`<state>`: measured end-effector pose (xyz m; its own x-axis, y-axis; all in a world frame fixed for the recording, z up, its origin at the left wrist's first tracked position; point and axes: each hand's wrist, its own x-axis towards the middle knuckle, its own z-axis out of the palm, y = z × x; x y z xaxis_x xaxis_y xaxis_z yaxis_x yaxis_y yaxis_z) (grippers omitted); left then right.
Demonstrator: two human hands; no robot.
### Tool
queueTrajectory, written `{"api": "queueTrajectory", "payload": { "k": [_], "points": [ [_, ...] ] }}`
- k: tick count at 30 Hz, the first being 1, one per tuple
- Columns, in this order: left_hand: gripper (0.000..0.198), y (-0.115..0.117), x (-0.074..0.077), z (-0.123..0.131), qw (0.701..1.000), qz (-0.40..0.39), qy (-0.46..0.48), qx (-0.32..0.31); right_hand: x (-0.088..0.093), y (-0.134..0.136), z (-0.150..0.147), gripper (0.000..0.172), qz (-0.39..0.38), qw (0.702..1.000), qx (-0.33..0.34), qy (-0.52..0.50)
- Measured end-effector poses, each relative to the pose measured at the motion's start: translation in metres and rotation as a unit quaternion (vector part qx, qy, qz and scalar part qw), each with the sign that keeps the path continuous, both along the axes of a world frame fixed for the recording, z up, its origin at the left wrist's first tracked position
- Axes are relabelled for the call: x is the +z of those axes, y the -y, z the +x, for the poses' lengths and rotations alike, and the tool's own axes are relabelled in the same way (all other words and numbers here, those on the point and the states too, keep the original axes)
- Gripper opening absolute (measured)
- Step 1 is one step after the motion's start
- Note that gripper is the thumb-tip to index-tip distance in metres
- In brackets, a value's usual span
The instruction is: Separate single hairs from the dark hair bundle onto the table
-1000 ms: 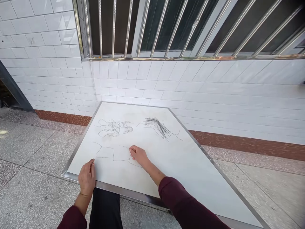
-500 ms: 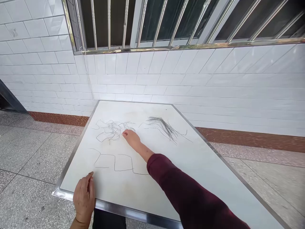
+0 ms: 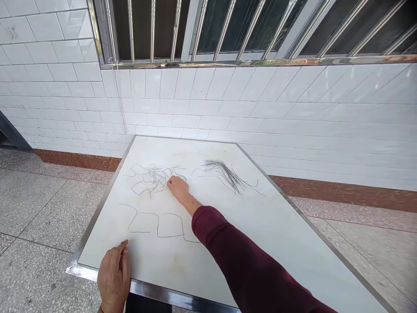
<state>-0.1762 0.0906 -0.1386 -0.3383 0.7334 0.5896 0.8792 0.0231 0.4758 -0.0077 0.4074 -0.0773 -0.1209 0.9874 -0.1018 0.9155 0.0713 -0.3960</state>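
Note:
My right hand (image 3: 178, 188) is closed in a pinch at the right side of a loose tangle of thin dark strands (image 3: 153, 176). What lies between its fingertips is too small to make out. My left hand (image 3: 114, 269) rests at the near left edge of the white table (image 3: 208, 269), fingers stretched forward, holding nothing that I can see. Ahead of it lie several separate bent strands (image 3: 158, 224), spread in a stepped line. A denser bundle of dark strands (image 3: 228, 174) lies right of my right hand, with a few stray ends.
Bright metal trim (image 3: 182, 298) edges the table. Behind it stands a white tiled wall (image 3: 202, 106) with a barred window (image 3: 224, 30) above. Speckled stone floor (image 3: 39, 208) shows on both sides.
My right hand stays at the tangle, with its forearm slightly further left and straighter. My left hand has barely shifted. The camera view has moved a little.

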Motion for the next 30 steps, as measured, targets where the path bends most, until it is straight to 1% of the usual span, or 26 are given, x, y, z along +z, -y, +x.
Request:
{"api": "queueTrajectory", "payload": {
  "k": [5,10,14,18,21,30],
  "points": [
    [0.025,0.0,0.0,-0.001,1.0,0.001,0.006,-0.007,-0.002,0.005,0.015,0.014,0.029,1.0,0.005,0.004],
    [0.025,0.001,0.0,-0.001,1.0,0.005,0.003,-0.009,0.002,0.004,0.029,0.019,0.066,0.997,0.016,-0.023],
    [0.025,0.001,0.0,0.0,1.0,0.011,0.003,-0.007,0.002,0.006,0.024,0.02,0.065,0.996,0.046,-0.039],
    [0.025,0.001,-0.002,-0.001,1.0,0.005,0.001,-0.006,-0.006,0.019,0.01,0.016,0.06,0.993,0.089,-0.042],
    [0.025,0.001,-0.002,-0.001,1.0,0.005,-0.002,-0.004,-0.01,0.028,0.006,0.016,0.06,0.992,0.106,-0.04],
    [0.026,0.001,-0.001,0.0,1.0,0.011,-0.013,-0.005,-0.011,0.029,0.014,0.014,0.036,0.995,0.087,-0.023]
  ]
}}
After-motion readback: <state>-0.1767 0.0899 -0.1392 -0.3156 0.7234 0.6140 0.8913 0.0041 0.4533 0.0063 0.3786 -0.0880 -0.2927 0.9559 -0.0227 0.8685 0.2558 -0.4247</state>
